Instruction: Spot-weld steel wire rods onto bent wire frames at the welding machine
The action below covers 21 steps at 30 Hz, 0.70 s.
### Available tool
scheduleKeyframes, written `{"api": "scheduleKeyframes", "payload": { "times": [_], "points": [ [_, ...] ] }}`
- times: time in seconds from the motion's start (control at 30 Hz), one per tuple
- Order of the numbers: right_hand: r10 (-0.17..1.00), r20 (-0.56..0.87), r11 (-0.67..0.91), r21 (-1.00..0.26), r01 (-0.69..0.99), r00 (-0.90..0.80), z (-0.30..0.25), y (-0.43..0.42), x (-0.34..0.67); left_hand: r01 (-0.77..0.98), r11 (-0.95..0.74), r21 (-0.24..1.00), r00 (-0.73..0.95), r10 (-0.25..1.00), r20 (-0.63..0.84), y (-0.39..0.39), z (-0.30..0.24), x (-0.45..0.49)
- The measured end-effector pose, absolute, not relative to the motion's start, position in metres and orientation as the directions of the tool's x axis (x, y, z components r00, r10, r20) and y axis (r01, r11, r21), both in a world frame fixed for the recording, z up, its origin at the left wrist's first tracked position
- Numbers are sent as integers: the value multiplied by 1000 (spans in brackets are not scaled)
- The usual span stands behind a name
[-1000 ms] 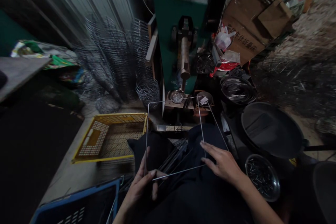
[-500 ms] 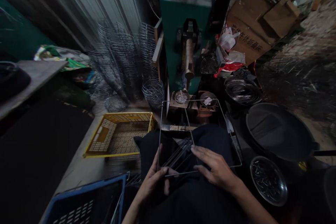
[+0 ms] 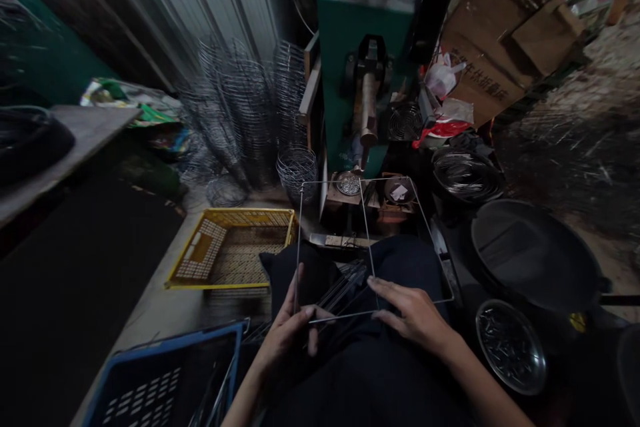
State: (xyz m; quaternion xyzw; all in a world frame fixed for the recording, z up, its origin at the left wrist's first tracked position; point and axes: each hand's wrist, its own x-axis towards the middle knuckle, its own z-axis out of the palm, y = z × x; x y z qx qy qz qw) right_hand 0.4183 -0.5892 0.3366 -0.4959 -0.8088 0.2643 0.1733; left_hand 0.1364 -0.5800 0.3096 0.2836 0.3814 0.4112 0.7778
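Note:
A rectangular wire frame (image 3: 299,233) is held out over my lap, its far side level with the machine's lower jaw. My left hand (image 3: 290,323) grips the near left corner, thumb on top. A separate-looking wire rod (image 3: 367,233) crosses the frame from front to back near its middle. My right hand (image 3: 407,313) pinches this rod where it meets the near side of the frame. Several loose wire rods (image 3: 340,290) lie across my lap beneath. The rod's far end is at the frame's far side, beside a dish of small metal bits (image 3: 349,183).
Ahead stands a green machine (image 3: 340,33) with a jutting metal arm (image 3: 369,113). Stacked wire rings (image 3: 250,107) rise at left, behind a yellow crate (image 3: 175,273). A blue crate (image 3: 165,353) is near left. At right are a round black pan (image 3: 535,253) and a metal bowl (image 3: 511,347).
The wire frame has risen slightly toward the machine. The rod's far end has moved up to the frame's far side. Both hands keep their grips; the camera view has shifted slightly.

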Motion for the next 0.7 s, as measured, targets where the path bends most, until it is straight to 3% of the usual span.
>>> {"api": "scheduleKeyframes", "payload": {
  "times": [0.33, 0.7],
  "points": [
    [894, 38, 400, -520, 755, -447, 342, -588, 420, -437, 479, 761, 393, 863, -317, -578, 313, 142],
    [903, 3, 361, -545, 756, -429, 345, -588, 423, -409, 482, 775, 400, 858, -323, -577, 313, 143]
  ]
}}
